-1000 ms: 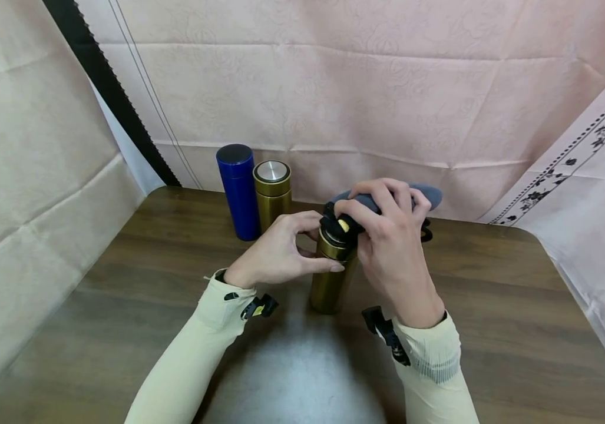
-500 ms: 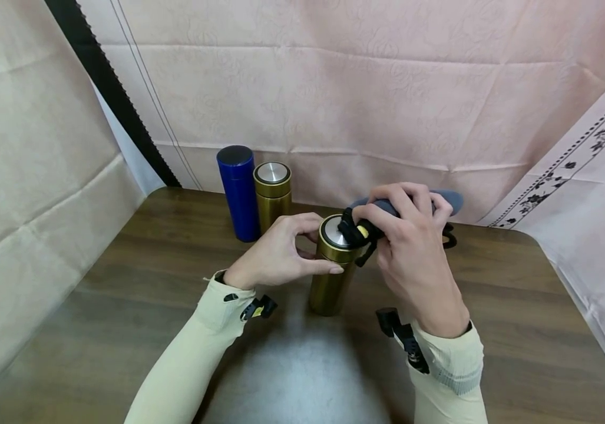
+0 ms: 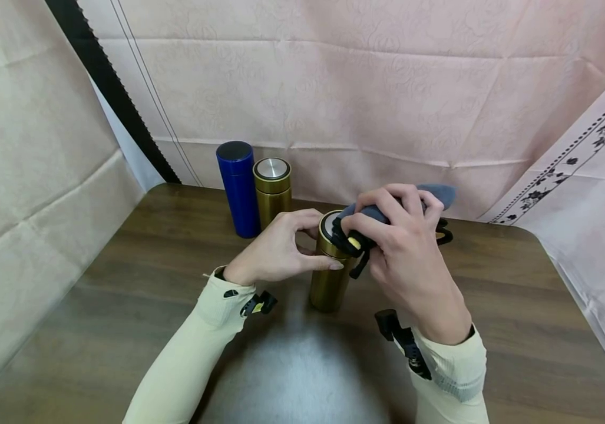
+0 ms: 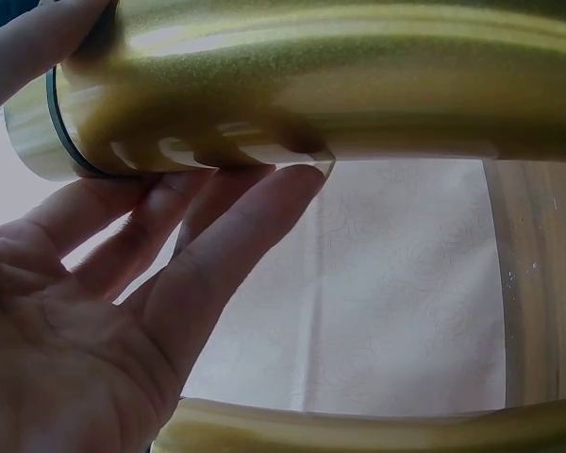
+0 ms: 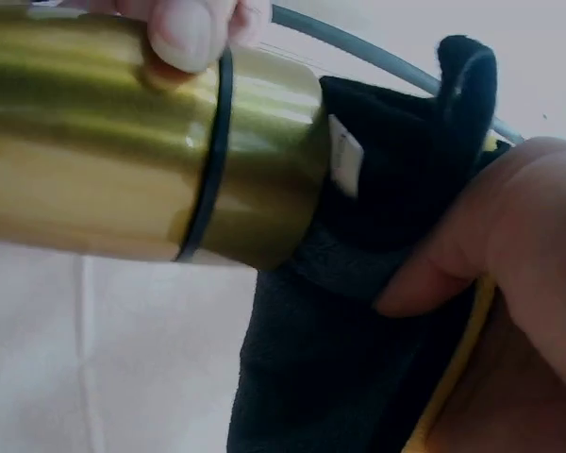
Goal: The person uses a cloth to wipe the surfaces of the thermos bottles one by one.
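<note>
A gold thermos bottle [image 3: 329, 288] with a silver-topped lid stands upright on the table. My left hand [image 3: 281, 247] grips it near the top, thumb in front and fingers behind. In the left wrist view, the fingertips touch the gold body [image 4: 406, 85]. My right hand [image 3: 405, 253] holds a bunched blue-grey cloth [image 3: 442, 193] with black straps and a yellow bit. The cloth lies against the lid and partly covers it. In the right wrist view, the dark cloth [image 5: 302, 359] has a white tag and touches the lid end of the bottle.
A blue thermos bottle [image 3: 241, 200] and a second gold thermos bottle [image 3: 273, 203] stand side by side behind my left hand. The wooden table [image 3: 503, 330] meets a pale pink cloth backdrop [image 3: 387, 106] at its rear edge.
My right hand moved the cloth rightward, baring the lid, then brought it slightly back left over the lid's right part. My left hand keeps its grip on the bottle.
</note>
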`<state>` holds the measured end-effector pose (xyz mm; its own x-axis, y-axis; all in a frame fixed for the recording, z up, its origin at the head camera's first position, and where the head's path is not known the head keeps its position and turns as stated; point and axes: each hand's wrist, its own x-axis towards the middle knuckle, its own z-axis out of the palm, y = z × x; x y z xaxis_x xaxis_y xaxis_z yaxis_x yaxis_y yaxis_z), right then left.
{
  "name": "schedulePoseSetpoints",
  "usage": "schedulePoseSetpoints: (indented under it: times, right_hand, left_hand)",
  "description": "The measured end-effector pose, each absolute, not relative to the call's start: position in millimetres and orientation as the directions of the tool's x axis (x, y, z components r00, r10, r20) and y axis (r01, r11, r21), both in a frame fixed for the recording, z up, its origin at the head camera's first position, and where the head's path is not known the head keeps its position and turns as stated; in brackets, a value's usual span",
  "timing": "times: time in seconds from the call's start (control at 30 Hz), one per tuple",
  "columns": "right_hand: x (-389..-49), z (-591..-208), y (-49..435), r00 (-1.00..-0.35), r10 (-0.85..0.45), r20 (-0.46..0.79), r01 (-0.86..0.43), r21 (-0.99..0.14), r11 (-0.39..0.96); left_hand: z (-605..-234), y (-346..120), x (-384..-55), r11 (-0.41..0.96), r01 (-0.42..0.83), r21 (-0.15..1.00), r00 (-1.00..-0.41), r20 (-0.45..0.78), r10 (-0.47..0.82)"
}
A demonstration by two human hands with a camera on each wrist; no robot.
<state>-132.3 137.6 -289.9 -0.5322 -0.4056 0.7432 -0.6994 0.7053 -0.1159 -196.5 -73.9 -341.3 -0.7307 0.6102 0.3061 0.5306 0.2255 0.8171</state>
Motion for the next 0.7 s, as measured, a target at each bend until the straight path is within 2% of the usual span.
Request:
schedulePoseSetpoints:
  times: [0.17, 0.43, 0.7]
  right_hand:
    - [-135, -292, 126, -0.513, -0.412, 0.753, -0.726, -0.124, 0.677]
    - [-141, -295, 113, -0.526, -0.341, 0.779, -0.708, -0.179, 0.683]
    - [-147, -302, 110, -0.593, -0.230, 0.772, -0.619, -0.253, 0.744]
  left_hand:
    - [-341, -74, -197, 0.226, 0.517, 0.826, -0.739, 0.296, 0.605]
    - [-340, -76, -198, 0.207, 0.490, 0.847, -0.740, 0.279, 0.612]
    - [-341, -75, -196, 0.219, 0.483, 0.848, -0.749, 0.270, 0.605]
